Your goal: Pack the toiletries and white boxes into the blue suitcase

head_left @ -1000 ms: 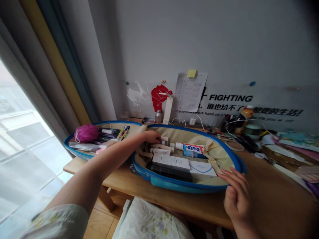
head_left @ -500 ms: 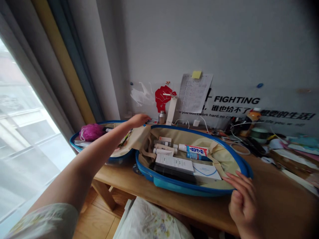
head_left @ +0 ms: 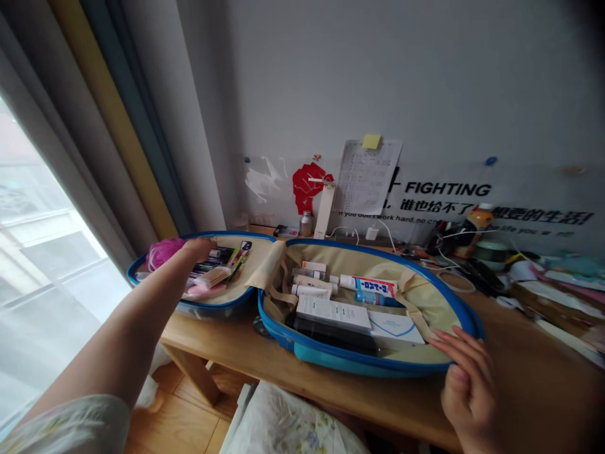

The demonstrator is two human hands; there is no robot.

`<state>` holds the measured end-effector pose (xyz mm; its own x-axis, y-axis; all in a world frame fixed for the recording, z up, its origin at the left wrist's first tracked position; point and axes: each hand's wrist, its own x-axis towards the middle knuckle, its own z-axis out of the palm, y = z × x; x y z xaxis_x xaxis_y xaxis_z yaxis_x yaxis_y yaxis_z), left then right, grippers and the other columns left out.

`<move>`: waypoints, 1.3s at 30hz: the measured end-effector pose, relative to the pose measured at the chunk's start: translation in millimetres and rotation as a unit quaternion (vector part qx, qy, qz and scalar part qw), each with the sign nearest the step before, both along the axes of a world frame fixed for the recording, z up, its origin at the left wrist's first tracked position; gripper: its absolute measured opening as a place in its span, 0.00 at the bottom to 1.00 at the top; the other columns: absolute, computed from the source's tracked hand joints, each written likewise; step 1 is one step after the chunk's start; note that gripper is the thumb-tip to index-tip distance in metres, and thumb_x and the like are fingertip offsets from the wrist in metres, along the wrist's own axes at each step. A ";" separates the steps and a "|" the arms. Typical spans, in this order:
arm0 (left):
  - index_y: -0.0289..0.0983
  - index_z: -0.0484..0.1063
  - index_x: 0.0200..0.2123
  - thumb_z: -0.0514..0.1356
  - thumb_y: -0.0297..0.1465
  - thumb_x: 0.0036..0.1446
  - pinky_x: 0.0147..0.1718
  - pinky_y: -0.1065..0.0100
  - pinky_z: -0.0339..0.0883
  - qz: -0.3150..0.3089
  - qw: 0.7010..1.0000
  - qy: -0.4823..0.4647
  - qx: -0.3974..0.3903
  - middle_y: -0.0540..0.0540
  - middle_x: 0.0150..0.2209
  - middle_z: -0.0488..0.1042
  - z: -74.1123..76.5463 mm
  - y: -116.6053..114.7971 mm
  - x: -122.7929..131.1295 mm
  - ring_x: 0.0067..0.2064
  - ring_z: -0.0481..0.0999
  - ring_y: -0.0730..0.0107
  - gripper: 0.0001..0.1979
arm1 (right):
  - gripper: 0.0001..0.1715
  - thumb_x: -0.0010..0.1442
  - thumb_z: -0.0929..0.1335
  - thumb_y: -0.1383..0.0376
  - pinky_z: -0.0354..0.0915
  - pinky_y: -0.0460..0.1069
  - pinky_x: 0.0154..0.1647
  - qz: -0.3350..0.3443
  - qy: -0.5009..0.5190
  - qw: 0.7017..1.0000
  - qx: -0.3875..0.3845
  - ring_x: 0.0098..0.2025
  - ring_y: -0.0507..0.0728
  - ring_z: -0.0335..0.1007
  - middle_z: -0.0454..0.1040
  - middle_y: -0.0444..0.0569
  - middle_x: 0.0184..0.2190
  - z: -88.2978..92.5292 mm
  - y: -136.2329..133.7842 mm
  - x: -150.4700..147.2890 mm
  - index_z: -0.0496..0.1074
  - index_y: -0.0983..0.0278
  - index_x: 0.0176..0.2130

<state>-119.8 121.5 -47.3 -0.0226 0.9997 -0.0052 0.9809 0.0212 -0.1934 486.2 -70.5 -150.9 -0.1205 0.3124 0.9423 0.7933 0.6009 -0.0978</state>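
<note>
An open suitcase with a blue rim (head_left: 363, 241) lies on the wooden desk, both halves facing up. My left hand (head_left: 201, 250) reaches over the left half, above dark slim items and beside a pink-purple mesh bath puff (head_left: 163, 253). Its fingers are mostly hidden, so what it touches does not show. Near it lie a bundle of cotton swabs (head_left: 215, 276) and a pink item (head_left: 205, 290). Against the right half's near rim rests my right hand (head_left: 467, 378), fingers spread and holding nothing. That half contains a toothpaste tube (head_left: 368, 284), a blue bottle (head_left: 371, 297) and white boxes (head_left: 333, 313).
Behind the suitcase stand a small metallic bottle (head_left: 305, 223) and a white folding lamp (head_left: 324, 211). Cables, a green jar (head_left: 491, 253) and papers clutter the desk's right side. A curtain (head_left: 108, 113) hangs at the left, and a cloth-covered chair (head_left: 293, 422) is below.
My left hand has moved left and nearer, from the far rim near the hinge to over the left half's contents. My right hand stays at the rim; the view shifts slightly.
</note>
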 end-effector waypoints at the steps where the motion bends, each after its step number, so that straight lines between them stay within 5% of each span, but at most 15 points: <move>1: 0.41 0.77 0.52 0.63 0.32 0.53 0.52 0.60 0.69 0.009 1.000 0.013 -0.008 0.36 0.54 0.78 -1.4 1.7 1.3 0.55 0.77 0.51 0.21 | 0.20 0.71 0.57 0.61 0.61 0.65 0.61 0.000 0.000 1.000 0.000 0.57 0.66 0.70 0.78 0.55 0.44 0.1 -0.2 -0.3 0.75 0.62 0.46; 9: 0.35 0.73 0.54 0.56 0.24 0.59 0.52 0.57 0.69 0.039 0.997 0.060 0.001 0.31 0.54 0.77 -1.5 -5.7 17.3 0.58 0.75 0.49 0.20 | 0.19 0.70 0.57 0.62 0.61 0.65 0.62 0.005 -0.002 1.000 0.005 0.58 0.65 0.69 0.77 0.55 0.44 -0.7 0.4 -0.2 0.75 0.63 0.46; 15: 0.35 0.63 0.64 0.47 0.34 0.69 0.53 0.59 0.68 0.041 0.993 0.032 0.103 0.32 0.58 0.71 29.3 -6.6 45.6 0.58 0.74 0.51 0.23 | 0.19 0.70 0.58 0.63 0.61 0.64 0.61 0.008 -0.006 1.000 0.004 0.58 0.65 0.69 0.77 0.55 0.43 1.4 -0.2 -0.6 0.75 0.63 0.46; 18: 0.41 0.60 0.67 0.45 0.38 0.70 0.52 0.62 0.68 -0.044 0.982 -0.031 0.179 0.36 0.60 0.68 52.7 -4.2 87.8 0.56 0.74 0.56 0.25 | 0.19 0.70 0.57 0.63 0.61 0.64 0.61 0.010 -0.003 1.000 0.003 0.58 0.66 0.69 0.77 0.55 0.43 2.0 -0.6 -1.1 0.75 0.63 0.46; 22: 0.40 0.66 0.63 0.51 0.41 0.68 0.51 0.65 0.67 -0.276 0.940 -0.118 0.164 0.40 0.54 0.72 67.2 -4.5 167.1 0.51 0.76 0.59 0.24 | 0.19 0.70 0.58 0.62 0.62 0.64 0.60 0.010 -0.001 1.000 0.007 0.57 0.65 0.70 0.77 0.54 0.43 1.3 -0.3 -0.7 0.75 0.62 0.45; 24: 0.40 0.68 0.61 0.54 0.41 0.66 0.51 0.65 0.66 -0.325 0.934 -0.124 0.078 0.40 0.54 0.73 62.4 -3.1 205.0 0.52 0.75 0.58 0.23 | 0.19 0.70 0.58 0.61 0.62 0.64 0.60 0.008 -0.001 1.000 0.002 0.57 0.65 0.70 0.78 0.54 0.43 0.9 -0.1 -0.7 0.75 0.62 0.46; 29: 0.39 0.70 0.56 0.61 0.37 0.62 0.43 0.70 0.67 -0.312 0.942 -0.117 -0.046 0.45 0.48 0.79 31.6 9.5 261.8 0.46 0.78 0.64 0.20 | 0.19 0.70 0.58 0.61 0.61 0.64 0.61 0.008 0.007 1.000 0.001 0.57 0.64 0.69 0.78 0.54 0.43 1.7 -1.4 -2.2 0.75 0.61 0.46; 39: 0.38 0.72 0.52 0.61 0.40 0.62 0.45 0.69 0.68 -0.309 0.941 -0.101 -0.093 0.44 0.49 0.79 -0.2 30.0 270.0 0.48 0.78 0.62 0.18 | 0.19 0.70 0.58 0.61 0.60 0.64 0.61 0.010 0.009 1.000 -0.009 0.58 0.64 0.70 0.78 0.53 0.44 1.1 -2.2 -1.2 0.75 0.60 0.46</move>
